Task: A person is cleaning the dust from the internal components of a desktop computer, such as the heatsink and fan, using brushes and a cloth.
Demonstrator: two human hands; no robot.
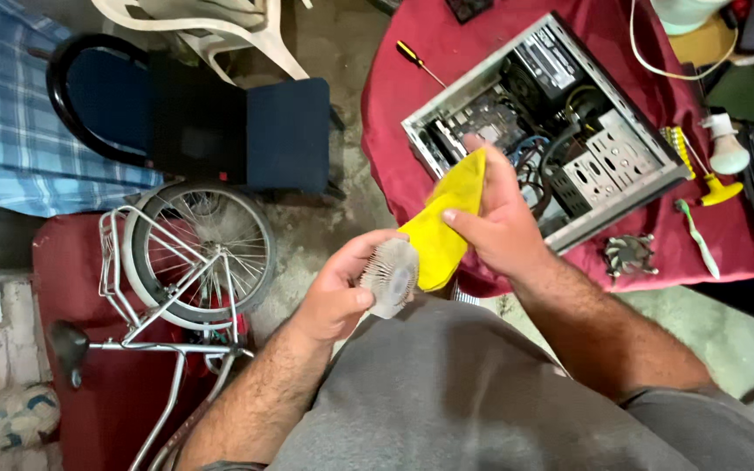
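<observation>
Left hand (335, 295) is curled round a round, dusty finned heatsink (389, 277), gripping it by the rim w/ thumb on the near edge, held in mid-air over the person's lap, just near of the worktop (412, 78) edge. Right hand (497, 222) is pinching a yellow cloth (443, 228) betw. thumb and fingers; cloth's lower end touches the far-right side of the heatsink.

Risks, as I judge them:
- Heatsink is held over the floor, not over the worktop. If the grip on the rim slips while the cloth pushes against it, it could drop to the concrete and the thin fins could bend.
- Fins look fine and closely packed; cloth may snag on them and pull the part out of the hand, or bend fins if pressed hard.
- Dust wiped off could fall on the lap, or drift toward the open PC case (544, 131) lying on its side just far of the hands.
- A 2nd fan/cooler part (628, 255) sits near the worktop's near edge, right of the case; an elbow swing could knock it off.
- Green toothbrush (698, 237) and yellow-handled tool (707, 194) lie right of the case, well apart from both hands.
</observation>
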